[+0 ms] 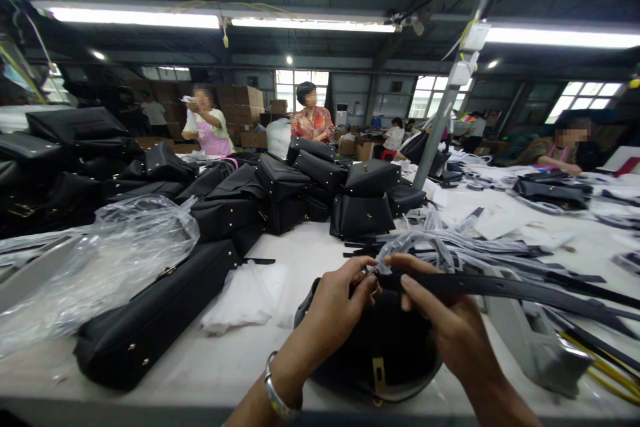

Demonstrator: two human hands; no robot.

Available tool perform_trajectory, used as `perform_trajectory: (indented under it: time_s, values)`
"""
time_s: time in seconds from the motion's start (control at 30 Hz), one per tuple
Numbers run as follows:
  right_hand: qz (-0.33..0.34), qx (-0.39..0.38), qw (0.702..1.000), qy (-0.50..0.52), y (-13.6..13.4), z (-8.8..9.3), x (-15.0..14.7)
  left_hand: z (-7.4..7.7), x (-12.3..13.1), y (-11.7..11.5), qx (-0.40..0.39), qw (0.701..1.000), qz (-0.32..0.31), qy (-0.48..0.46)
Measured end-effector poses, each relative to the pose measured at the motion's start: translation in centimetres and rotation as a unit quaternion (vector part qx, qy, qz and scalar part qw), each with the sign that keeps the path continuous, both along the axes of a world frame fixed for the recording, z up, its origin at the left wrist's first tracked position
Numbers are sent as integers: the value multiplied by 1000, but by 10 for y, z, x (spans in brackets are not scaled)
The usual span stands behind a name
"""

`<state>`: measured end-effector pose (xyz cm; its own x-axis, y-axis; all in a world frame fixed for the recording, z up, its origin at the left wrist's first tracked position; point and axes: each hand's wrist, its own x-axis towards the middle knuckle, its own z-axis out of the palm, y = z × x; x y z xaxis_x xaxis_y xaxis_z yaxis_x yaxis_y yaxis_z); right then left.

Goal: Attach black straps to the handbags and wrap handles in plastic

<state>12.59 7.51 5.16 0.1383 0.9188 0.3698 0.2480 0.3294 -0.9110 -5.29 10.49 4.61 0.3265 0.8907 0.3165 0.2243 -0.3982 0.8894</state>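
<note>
One white table bears a black bag near its front edge. Above it, a black strap is gripped by the inward-angled right hand; the left hand, slanting rightward, pinches a small metal fitting.

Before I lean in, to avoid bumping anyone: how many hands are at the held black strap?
2: left hand by one end of the strap, right hand gripping it.
</note>
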Motion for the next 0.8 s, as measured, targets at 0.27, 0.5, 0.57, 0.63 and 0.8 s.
perform_trajectory:
  time_s: [0.27, 0.5, 0.57, 0.63, 0.8]
  values:
    - [146, 28, 972, 184, 18, 51, 76, 0, -31, -8, 48, 999, 23, -11]
    - [146, 90, 975, 141, 31, 70, 74, -14, -38, -10, 50, 989, 46, -133]
    - [144, 105, 980, 86, 30, 76, 66, -17, -37, -10, 2, 978, 47, -201]
    - [148, 92, 985, -3, 26, 82, 56, -20, -35, -10, -36, 964, 56, -257]
    - [182, -35, 937, -297, 15, 90, 27, -21, -33, -13, -24, 961, 92, -259]
